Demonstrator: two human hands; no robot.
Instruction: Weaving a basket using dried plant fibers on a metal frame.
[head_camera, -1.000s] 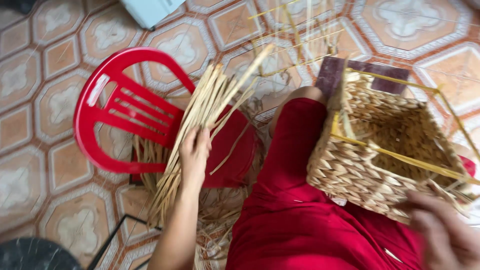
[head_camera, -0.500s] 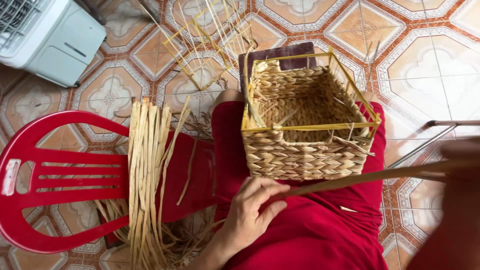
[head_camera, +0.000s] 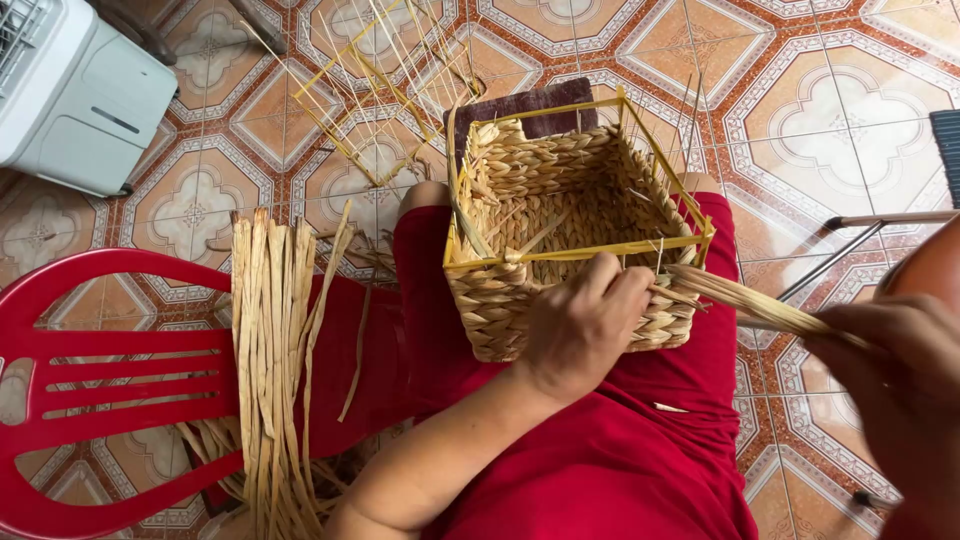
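Observation:
A half-woven straw basket (head_camera: 560, 180) on a yellow wire frame rests on my lap, which is covered in red cloth. My left hand (head_camera: 585, 325) presses against the basket's near wall, fingers curled over the weave by the rim. My right hand (head_camera: 900, 370) at the right edge grips a twisted straw strand (head_camera: 745, 303) that runs from the basket's near right corner. A bundle of loose straw strips (head_camera: 270, 340) lies across a red plastic chair (head_camera: 90, 380) to my left.
A bare yellow wire frame (head_camera: 370, 80) stands on the patterned tile floor beyond the basket, beside a dark purple mat (head_camera: 525, 105). A white appliance (head_camera: 75, 95) sits at the top left. Metal chair legs (head_camera: 860, 235) cross the floor on the right.
My left hand has moved from my lap up onto the basket's near wall. The strand now runs from the basket to my right hand, which has come further into view.

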